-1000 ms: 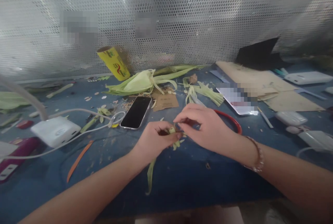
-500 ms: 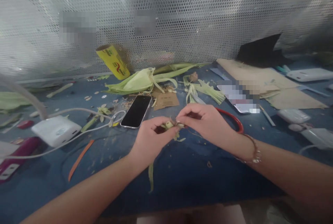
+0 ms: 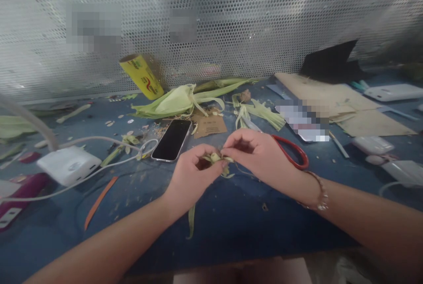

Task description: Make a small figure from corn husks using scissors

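My left hand (image 3: 194, 171) is closed around a small bunch of pale green corn husk (image 3: 215, 157), rolled at its centre with strips sticking out. The thumb and fingers of my right hand (image 3: 254, 149) pinch the bunch at its right edge; the exact bit between the tips is too small to make out. A narrow husk strip (image 3: 191, 222) shows below my left wrist. Beside my right hand lies a red loop (image 3: 299, 154), perhaps a scissors handle, partly hidden by that hand. Beyond the hands lie a large corn husk (image 3: 175, 101) and torn husk pieces (image 3: 264, 114).
A black-screened phone (image 3: 172, 140) lies left of my hands, near a brown card (image 3: 209, 126). A white adapter (image 3: 69, 166) with a cable and an orange strip (image 3: 100, 202) are at left. A yellow tube (image 3: 142, 77) leans against the perforated metal panel (image 3: 224, 20). Brown paper sheets (image 3: 330, 94) lie right.
Both hands stay on the husk bunch, with only slight shifts of the right fingers. The view has moved a little; the things on the table look unmoved.
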